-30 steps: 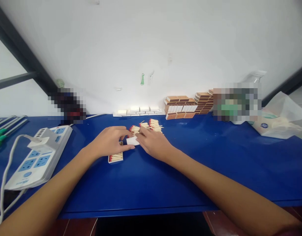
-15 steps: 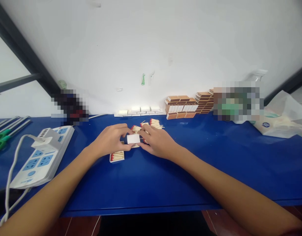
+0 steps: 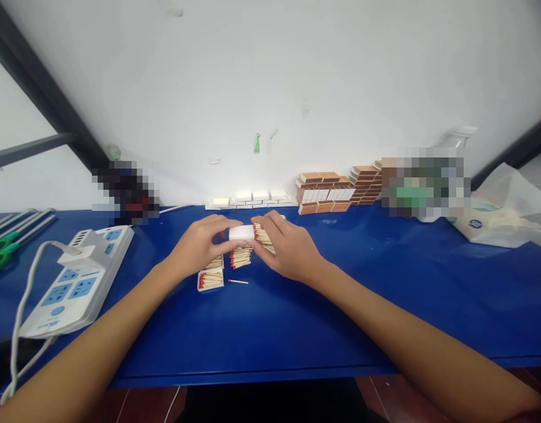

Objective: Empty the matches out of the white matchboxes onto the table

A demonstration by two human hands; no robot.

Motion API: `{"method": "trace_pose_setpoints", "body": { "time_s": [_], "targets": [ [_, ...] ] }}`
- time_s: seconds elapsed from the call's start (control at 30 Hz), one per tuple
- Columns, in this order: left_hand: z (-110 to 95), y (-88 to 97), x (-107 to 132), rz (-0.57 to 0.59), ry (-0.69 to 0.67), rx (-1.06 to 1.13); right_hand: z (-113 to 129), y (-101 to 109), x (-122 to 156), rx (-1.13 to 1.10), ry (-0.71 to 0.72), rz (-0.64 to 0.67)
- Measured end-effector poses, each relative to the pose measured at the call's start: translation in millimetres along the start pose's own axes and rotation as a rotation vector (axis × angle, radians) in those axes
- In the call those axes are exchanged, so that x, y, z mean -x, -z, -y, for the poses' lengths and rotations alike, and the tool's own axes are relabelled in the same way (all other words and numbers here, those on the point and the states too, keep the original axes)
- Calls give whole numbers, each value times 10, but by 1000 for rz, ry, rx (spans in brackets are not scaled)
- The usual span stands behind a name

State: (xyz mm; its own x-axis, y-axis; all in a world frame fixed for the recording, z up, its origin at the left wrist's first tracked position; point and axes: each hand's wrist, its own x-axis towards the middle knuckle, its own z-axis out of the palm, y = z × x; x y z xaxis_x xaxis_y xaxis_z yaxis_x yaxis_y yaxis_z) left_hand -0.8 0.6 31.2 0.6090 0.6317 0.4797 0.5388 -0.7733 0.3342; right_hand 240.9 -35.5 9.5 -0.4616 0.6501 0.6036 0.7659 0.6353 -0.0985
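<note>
A white matchbox tray (image 3: 241, 233) is held just above the blue table, its plain side facing me. My left hand (image 3: 204, 242) is closed on its left end between thumb and fingers. At the other end, my right hand (image 3: 290, 245) grips it in the same way. Red-tipped matches (image 3: 241, 257) lie in a pile right below the tray, and more matches (image 3: 262, 236) show beside the right fingers. A filled matchbox tray (image 3: 210, 279) sits below my left hand, with another partly hidden behind it. One loose match (image 3: 238, 282) lies to its right.
White trays (image 3: 253, 200) are stacked along the wall. Brown matchboxes (image 3: 326, 194) stand in stacks to their right. A power strip (image 3: 83, 288) with a plugged-in white charger and green-handled scissors (image 3: 3, 249) are at left. A tissue pack (image 3: 495, 223) lies at far right.
Both hands have moved slightly away from me with the white tray, which has tilted. The match pile and a loose match below it now show.
</note>
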Motion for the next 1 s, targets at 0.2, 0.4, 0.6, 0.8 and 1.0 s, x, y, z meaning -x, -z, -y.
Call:
{"method": "trace_pose_setpoints", "body": {
  "time_s": [0.2, 0.4, 0.6, 0.8, 1.0],
  "targets": [
    [184, 33, -26, -115, 290, 104, 280, -46, 97, -96, 157, 235],
    [423, -12, 14, -126, 429, 172, 400, -204, 91, 46, 211, 446],
    [756, -19, -237, -134, 608, -15, 355, -226, 26, 158, 102, 410],
    [1088, -57, -738, -101, 645, -149, 316, -201, 58, 166, 126, 360],
    [1012, -177, -884, -74, 653, -304, 321, -144, 36, 149, 110, 407]
  ]
}}
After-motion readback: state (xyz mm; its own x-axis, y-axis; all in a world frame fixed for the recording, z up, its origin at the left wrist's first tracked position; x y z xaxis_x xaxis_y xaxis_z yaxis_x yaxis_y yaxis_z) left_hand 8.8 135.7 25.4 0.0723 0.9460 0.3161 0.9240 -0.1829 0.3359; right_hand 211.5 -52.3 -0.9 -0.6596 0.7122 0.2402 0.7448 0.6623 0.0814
